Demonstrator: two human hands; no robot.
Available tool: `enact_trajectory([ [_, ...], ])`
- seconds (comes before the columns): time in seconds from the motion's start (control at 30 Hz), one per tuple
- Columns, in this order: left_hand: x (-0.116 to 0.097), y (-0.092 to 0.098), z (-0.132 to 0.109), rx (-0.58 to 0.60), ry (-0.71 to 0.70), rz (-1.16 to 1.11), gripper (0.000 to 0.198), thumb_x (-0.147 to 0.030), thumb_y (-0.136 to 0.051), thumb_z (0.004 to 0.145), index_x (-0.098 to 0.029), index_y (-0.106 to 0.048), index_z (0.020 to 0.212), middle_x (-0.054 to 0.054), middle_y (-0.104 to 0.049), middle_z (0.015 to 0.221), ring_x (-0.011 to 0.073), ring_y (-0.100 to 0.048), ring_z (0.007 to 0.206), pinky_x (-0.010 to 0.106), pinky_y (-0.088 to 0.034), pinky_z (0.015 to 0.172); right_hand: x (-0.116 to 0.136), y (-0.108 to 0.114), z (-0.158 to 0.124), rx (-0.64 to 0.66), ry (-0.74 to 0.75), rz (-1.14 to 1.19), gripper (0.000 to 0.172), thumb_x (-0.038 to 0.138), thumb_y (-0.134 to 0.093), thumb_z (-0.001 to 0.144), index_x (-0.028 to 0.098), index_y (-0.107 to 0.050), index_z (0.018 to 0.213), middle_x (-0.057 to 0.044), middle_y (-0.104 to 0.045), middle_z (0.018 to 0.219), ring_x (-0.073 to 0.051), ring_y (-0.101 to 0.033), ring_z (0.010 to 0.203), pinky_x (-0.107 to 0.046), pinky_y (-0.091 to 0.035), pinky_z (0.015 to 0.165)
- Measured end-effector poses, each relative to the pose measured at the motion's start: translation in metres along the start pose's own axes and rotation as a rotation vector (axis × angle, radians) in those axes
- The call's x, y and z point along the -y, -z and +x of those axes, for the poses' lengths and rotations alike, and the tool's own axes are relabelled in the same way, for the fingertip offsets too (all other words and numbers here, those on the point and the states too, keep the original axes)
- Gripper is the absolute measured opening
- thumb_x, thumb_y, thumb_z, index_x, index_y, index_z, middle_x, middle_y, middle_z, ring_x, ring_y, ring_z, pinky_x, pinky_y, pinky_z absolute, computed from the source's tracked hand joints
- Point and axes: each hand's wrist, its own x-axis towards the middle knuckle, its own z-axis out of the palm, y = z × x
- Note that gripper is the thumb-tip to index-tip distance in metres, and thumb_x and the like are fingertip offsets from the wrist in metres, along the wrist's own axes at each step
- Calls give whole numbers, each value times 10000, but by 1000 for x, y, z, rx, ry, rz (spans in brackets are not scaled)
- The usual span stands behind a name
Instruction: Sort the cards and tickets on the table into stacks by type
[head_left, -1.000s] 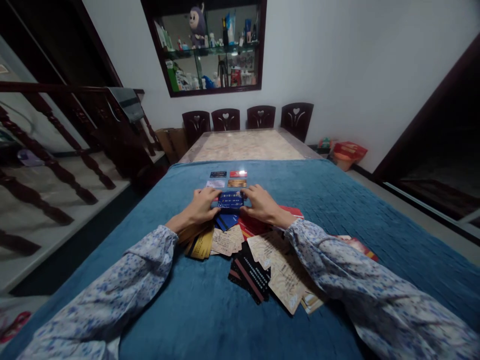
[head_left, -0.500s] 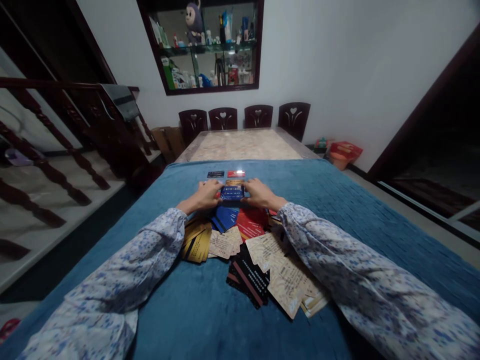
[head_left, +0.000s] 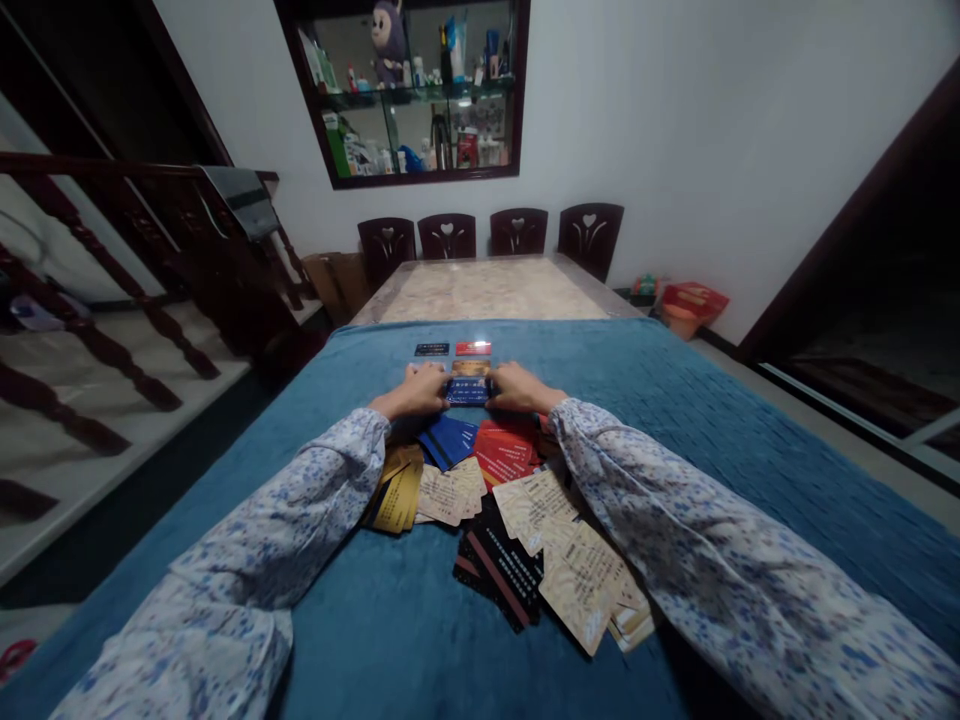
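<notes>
A dark blue card with pale print lies between my two hands, just in front of a gold card. My left hand grips its left edge with the fingers curled, while my right hand pinches the right edge. Farther out, a black card and a red card rest side by side on the cloth. Nearer to me spread piles of cards: blue cards, red cards, yellow cards, cream cards and black cards.
A blue cloth covers the near part of the table, and the bare marble-patterned tabletop shows beyond it. Several dark wooden chairs stand at the far end. A wooden railing runs along the left.
The blue card has come down flatter and slightly toward me, between both hands. My left hand has shifted a little to the right. The card piles have kept their places.
</notes>
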Motion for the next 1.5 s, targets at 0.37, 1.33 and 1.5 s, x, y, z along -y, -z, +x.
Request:
enact_trajectory([
  [0.37,3,-2,11,96,-18,34,411,-287,-635,801,-207,-703,1198,165,-627,1334,382,-525,1296,562,-423,1063,-6,-4,11,73,1,49,358,357,-767,817,177,-753,1127,-115,-766,1122,-253,-706,1048,-244,-496,807],
  [1.33,4,-5,22,89,-47,78,262,-250,-616,709,-210,-730,942,166,-676,1128,373,-585,1153,539,-472,988,-6,2,13,137,47,62,341,364,-753,824,170,-760,1105,-86,-775,1049,-205,-711,941,-203,-460,727],
  [1.5,4,-10,24,87,-16,85,327,-238,-625,712,-224,-732,1020,164,-667,1189,381,-567,1201,562,-455,1026,-8,2,16,153,60,47,381,350,-742,833,174,-739,1171,-96,-756,1179,-218,-704,1046,-201,-478,759],
])
